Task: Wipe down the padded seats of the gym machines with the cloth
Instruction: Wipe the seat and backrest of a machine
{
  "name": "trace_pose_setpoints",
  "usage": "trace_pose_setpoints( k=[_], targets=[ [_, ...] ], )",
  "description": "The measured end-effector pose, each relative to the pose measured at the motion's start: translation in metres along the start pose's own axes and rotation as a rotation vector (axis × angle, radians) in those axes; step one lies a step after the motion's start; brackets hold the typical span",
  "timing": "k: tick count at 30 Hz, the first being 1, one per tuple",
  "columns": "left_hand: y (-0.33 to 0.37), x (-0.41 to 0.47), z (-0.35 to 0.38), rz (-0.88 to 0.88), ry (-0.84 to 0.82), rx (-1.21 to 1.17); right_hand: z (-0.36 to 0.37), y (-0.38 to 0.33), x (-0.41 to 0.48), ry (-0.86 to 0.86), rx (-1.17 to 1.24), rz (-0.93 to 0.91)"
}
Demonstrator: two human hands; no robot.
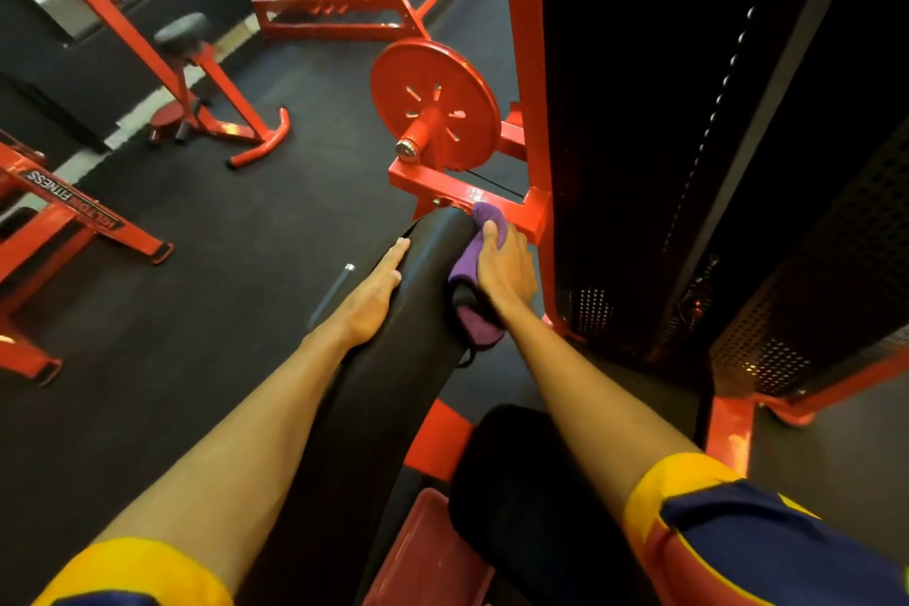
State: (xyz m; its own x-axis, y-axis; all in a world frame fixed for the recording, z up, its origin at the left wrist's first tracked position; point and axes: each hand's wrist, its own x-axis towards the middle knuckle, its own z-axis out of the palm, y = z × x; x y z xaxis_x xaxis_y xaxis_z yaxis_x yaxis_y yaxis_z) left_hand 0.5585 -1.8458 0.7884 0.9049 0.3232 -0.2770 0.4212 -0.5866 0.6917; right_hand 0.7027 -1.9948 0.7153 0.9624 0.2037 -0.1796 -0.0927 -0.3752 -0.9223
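Hands lay apart on the long black pad (418,374). The left hand (374,295) rested flat, fingers straight, along its nine o'clock edge. The right hand (509,273) curled its fingers over the purple cloth (465,263) and pressed it against the three o'clock edge, near the pad's far end. Beyond that end, at twelve o'clock, a red disc (435,106) stood on the red frame (526,39). At five o'clock of the pad sat a second black cushion (516,497).
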Motion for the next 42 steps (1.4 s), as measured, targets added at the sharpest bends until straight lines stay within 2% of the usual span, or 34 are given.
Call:
trace_pose_setpoints(
  k=[2, 5, 7, 9, 12, 15, 16, 19, 22, 24, 27, 30, 33, 36, 37, 39, 42],
  targets=[
    [-0.001, 0.0, 0.0, 0.006, -0.005, -0.007, 0.006, -0.015, -0.004, 0.011, -0.094, -0.049],
    [-0.002, 0.002, 0.001, 0.014, 0.002, 0.0, 0.019, -0.01, -0.045, 0.049, -0.292, -0.352],
    [-0.003, 0.003, 0.001, 0.023, 0.013, -0.005, 0.02, 0.012, -0.072, -0.039, -0.322, -0.566],
    [-0.002, 0.003, 0.001, 0.027, 0.019, 0.003, 0.008, 0.034, -0.072, -0.109, -0.317, -0.685],
    [0.001, 0.001, 0.001, 0.014, 0.001, 0.007, -0.006, 0.032, -0.033, -0.079, -0.345, -0.578],
    [0.003, 0.0, 0.0, 0.02, -0.007, 0.004, -0.003, -0.014, 0.003, -0.06, -0.202, -0.342],
    [0.003, 0.001, 0.001, 0.024, 0.0, -0.002, 0.003, -0.028, 0.005, -0.061, -0.201, -0.336],
    [0.005, 0.001, 0.004, 0.045, 0.036, -0.035, 0.023, -0.035, -0.029, -0.047, -0.367, -0.56],
    [0.006, -0.002, 0.005, 0.052, 0.066, -0.085, 0.012, -0.013, -0.046, -0.157, -0.438, -0.893],
    [0.004, -0.005, 0.003, 0.049, 0.044, -0.075, -0.001, -0.01, -0.026, -0.188, -0.487, -1.011],
    [0.002, -0.013, 0.0, 0.013, 0.02, -0.042, -0.004, -0.028, 0.002, -0.135, -0.478, -0.854],
    [-0.007, -0.035, 0.0, 0.003, 0.021, -0.031, 0.017, -0.043, -0.023, -0.051, -0.43, -0.75],
    [-0.019, -0.06, 0.0, 0.052, 0.055, -0.071, 0.026, -0.029, -0.069, -0.111, -0.458, -0.929],
    [-0.038, -0.086, -0.001, 0.03, 0.079, -0.085, 0.012, -0.021, -0.065, -0.238, -0.552, -1.114],
    [-0.043, -0.094, -0.002, -0.002, 0.076, -0.073, 0.007, -0.026, -0.056, -0.239, -0.611, -1.098],
    [-0.051, -0.109, -0.001, -0.038, 0.09, -0.013, 0.003, -0.039, -0.039, -0.209, -0.708, -0.955],
    [-0.057, -0.129, 0.001, -0.054, 0.132, 0.078, 0.018, -0.052, -0.058, -0.165, -0.707, -0.79]
  ],
)
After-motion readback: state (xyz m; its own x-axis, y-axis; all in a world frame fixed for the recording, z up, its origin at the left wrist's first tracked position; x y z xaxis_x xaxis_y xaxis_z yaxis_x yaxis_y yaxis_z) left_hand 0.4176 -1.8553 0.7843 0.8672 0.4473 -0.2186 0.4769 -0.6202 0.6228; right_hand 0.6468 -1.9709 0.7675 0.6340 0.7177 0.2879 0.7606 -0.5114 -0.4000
